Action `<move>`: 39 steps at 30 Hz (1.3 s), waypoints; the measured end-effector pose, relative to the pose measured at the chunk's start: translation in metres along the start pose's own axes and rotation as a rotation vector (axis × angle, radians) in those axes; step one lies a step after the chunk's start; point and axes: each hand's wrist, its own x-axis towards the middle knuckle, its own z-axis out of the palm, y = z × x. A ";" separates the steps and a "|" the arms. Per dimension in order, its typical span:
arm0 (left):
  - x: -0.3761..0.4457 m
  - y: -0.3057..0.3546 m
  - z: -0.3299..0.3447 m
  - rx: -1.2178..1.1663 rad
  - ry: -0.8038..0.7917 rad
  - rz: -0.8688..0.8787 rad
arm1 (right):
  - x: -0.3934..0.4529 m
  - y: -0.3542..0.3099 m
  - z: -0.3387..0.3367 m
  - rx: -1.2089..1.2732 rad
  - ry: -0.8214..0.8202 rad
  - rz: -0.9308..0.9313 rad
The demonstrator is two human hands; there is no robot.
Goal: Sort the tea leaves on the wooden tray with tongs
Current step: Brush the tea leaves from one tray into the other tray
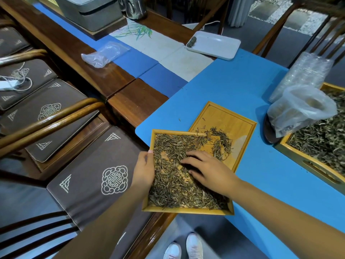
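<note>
No readable writing or brand anywhere; the only markings are white embroidered emblems on the brown seat cushions (89, 176) off to the left.

The left hand (143, 169) grips the left rim of the near wooden tray (186, 210), thumb hooked over the edge, fingers out of sight underneath. The right hand (207, 169) lies flat on the tea leaves (173, 184), fingers spread and fairly straight, pressing into the pile, not curled round anything. The hands are apart, one on each side of the tray.

That tray sticks out past the edge of the blue table (233, 86) and its far corner overlaps a second wooden tray (239, 126), which has just a small heap of leaves in it. A third, bigger tray (306, 165) full of leaves sits at the right with a crumpled plastic bag (300, 109) on it. So three wooden trays, plus one white tray (218, 45) further back and another clear bag (104, 53). Can't spot any tongs.
</note>
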 end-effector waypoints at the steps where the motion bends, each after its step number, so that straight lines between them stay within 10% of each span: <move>1: 0.000 0.000 0.000 0.007 0.001 0.004 | 0.000 0.002 0.000 0.001 0.012 0.009; 27: -0.001 -0.014 -0.007 -0.041 -0.008 0.025 | 0.014 0.065 -0.027 -0.002 0.162 0.460; 39: -0.005 -0.011 0.001 -0.019 0.002 0.050 | 0.057 -0.032 -0.008 -0.068 -0.063 0.062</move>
